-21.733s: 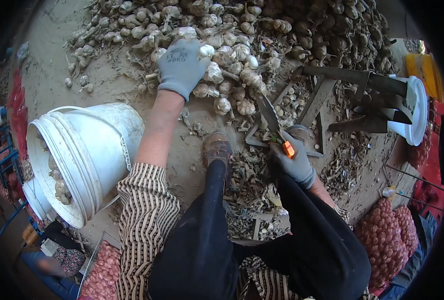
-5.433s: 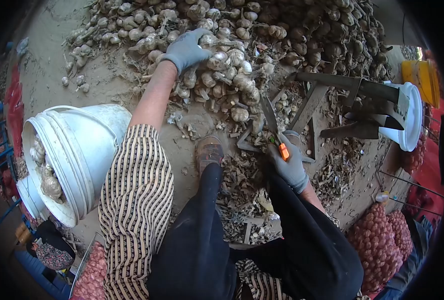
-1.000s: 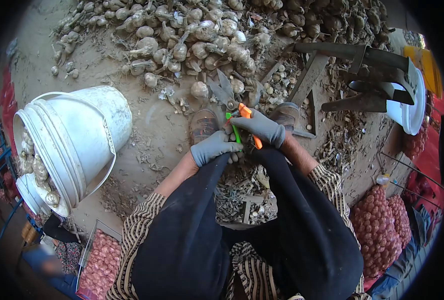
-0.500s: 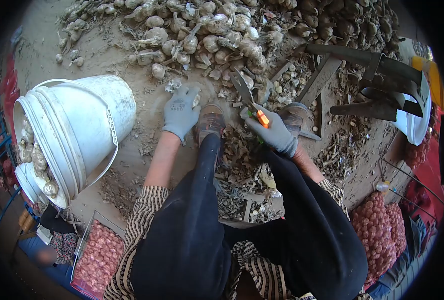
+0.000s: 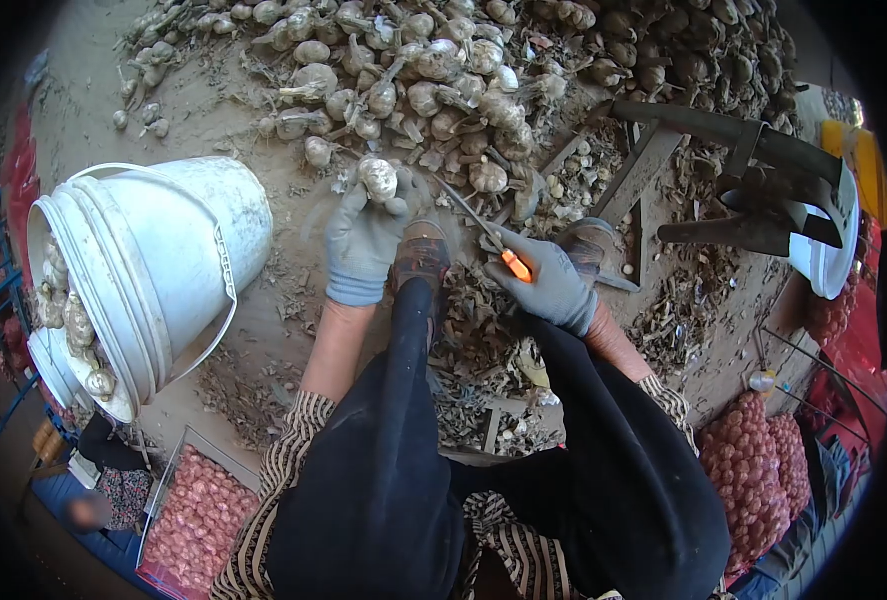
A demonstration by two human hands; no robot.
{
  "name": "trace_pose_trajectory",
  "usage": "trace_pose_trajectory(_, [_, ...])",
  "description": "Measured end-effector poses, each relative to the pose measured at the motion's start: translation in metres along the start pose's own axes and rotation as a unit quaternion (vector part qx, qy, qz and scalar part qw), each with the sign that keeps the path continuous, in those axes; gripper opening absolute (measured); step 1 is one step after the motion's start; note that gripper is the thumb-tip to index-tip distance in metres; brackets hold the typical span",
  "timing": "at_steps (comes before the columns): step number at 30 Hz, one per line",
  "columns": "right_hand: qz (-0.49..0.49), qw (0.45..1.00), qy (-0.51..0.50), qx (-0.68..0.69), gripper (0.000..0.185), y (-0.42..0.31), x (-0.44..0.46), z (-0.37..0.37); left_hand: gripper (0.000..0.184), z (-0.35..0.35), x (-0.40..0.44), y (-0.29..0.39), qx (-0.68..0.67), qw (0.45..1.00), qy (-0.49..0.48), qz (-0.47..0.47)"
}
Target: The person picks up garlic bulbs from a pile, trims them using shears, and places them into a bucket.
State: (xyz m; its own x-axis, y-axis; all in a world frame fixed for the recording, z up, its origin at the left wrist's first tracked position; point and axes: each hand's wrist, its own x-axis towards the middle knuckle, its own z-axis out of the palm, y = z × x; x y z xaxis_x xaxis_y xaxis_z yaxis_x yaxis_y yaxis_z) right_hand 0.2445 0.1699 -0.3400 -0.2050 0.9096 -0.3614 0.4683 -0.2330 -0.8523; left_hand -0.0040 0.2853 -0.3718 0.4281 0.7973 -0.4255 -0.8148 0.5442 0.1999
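Observation:
A pale garlic bulb [image 5: 378, 179] sits in the fingers of my left hand [image 5: 362, 245], which is gloved in grey and turned palm up. My right hand [image 5: 552, 285], in a matching glove, is wrapped round a pair of shears [image 5: 517, 264] with an orange handle. Their dark blades point up and left, a short way right of the bulb and apart from it. Past both hands lies a large heap of garlic [image 5: 424, 90] with dry stems still on many bulbs.
At the left, a white bucket [image 5: 194, 215] lies tipped over with garlic at its mouth. To the right stands a dark metal frame [image 5: 654, 165]. Dry scraps [image 5: 474, 350] cover the ground between my feet. Filled net sacks [image 5: 749, 465] and a person [image 5: 119, 485] are farther off.
My left hand has turned from palm down to palm up, and the garlic bulb now shows in its fingers. The shears have turned, so their blades appear narrower and lower.

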Motion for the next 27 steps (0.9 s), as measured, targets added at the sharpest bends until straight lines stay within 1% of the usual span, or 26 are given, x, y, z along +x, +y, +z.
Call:
trace_pose_trajectory(1, [-0.004, 1.0, 0.007, 0.007, 0.054, 0.003, -0.001, 0.002, 0.044, -0.001, -0.002, 0.0, 0.0, 1.0, 0.002, 0.0])
trace_pose_trajectory(3, [-0.01, 1.0, 0.014, 0.014, 0.052, 0.0, 0.001, 0.003, 0.046, 0.004, -0.003, -0.002, -0.104, 0.994, -0.028, -0.025])
trace_pose_trajectory(4, [-0.012, 0.999, 0.009, 0.028, 0.051, -0.001, 0.001, 0.002, 0.046, 0.006, -0.004, -0.004, -0.104, 0.994, -0.028, -0.025])
trace_pose_trajectory(6, [-0.014, 0.999, 0.006, 0.041, 0.05, -0.008, 0.001, -0.001, 0.044, 0.012, -0.006, -0.008, -0.087, 0.996, 0.02, 0.007])
trace_pose_trajectory(7, [-0.004, 0.999, -0.003, 0.048, 0.05, -0.01, 0.001, -0.003, 0.044, 0.015, -0.005, -0.011, -0.087, 0.996, 0.019, 0.005])
trace_pose_trajectory(9, [0.006, 0.998, -0.013, 0.054, 0.049, -0.011, -0.001, -0.003, 0.043, 0.017, -0.007, -0.016, -0.073, 0.997, -0.006, 0.033])
trace_pose_trajectory(11, [0.057, 0.997, -0.029, 0.053, 0.048, -0.012, -0.003, -0.004, 0.042, 0.016, -0.004, -0.016, -0.058, 0.998, 0.0, 0.033])
trace_pose_trajectory(13, [0.065, 0.995, -0.04, 0.066, 0.048, -0.015, -0.003, -0.006, 0.041, 0.012, -0.001, -0.017, -0.042, 0.999, 0.007, 0.031])
trace_pose_trajectory(15, [0.076, 0.993, -0.05, 0.079, 0.047, -0.014, -0.004, -0.006, 0.038, 0.007, -0.002, -0.019, -0.026, 0.999, -0.042, 0.002])
trace_pose_trajectory(17, [0.035, 0.995, -0.027, 0.084, 0.044, -0.012, -0.004, -0.002, 0.037, 0.004, -0.005, -0.026, -0.006, 0.999, -0.037, -0.015])
trace_pose_trajectory(18, [0.047, 0.994, -0.041, 0.09, 0.043, -0.016, -0.003, -0.006, 0.036, 0.003, -0.007, -0.029, 0.014, 0.999, -0.033, -0.03])
trace_pose_trajectory(19, [0.048, 0.994, -0.041, 0.091, 0.043, -0.015, -0.003, -0.005, 0.037, 0.003, -0.009, -0.033, 0.018, 0.999, -0.008, -0.035])
trace_pose_trajectory(21, [0.004, 0.997, -0.005, 0.072, 0.041, -0.013, -0.003, -0.004, 0.036, 0.002, -0.01, -0.035, 0.019, 0.999, -0.011, -0.037])
trace_pose_trajectory(22, [0.006, 0.997, -0.004, 0.071, 0.041, -0.013, -0.004, -0.005, 0.036, 0.002, -0.01, -0.036, 0.02, 0.999, -0.016, -0.038])
trace_pose_trajectory(23, [0.009, 0.998, -0.005, 0.06, 0.042, -0.012, -0.004, -0.006, 0.036, 0.003, -0.009, -0.036, 0.019, 0.999, -0.016, -0.041])
trace_pose_trajectory(25, [0.014, 0.999, -0.005, 0.051, 0.043, -0.007, -0.007, -0.004, 0.037, 0.004, -0.007, -0.034, -0.035, 0.999, 0.001, -0.037])
trace_pose_trajectory(26, [0.021, 0.996, 0.02, 0.089, 0.044, -0.004, -0.007, 0.001, 0.037, 0.002, -0.005, -0.034, -0.058, 0.997, -0.028, -0.052])
trace_pose_trajectory(27, [0.027, 0.99, 0.045, 0.128, 0.045, -0.002, -0.008, 0.004, 0.037, -0.001, -0.005, -0.035, -0.057, 0.997, -0.029, -0.053])
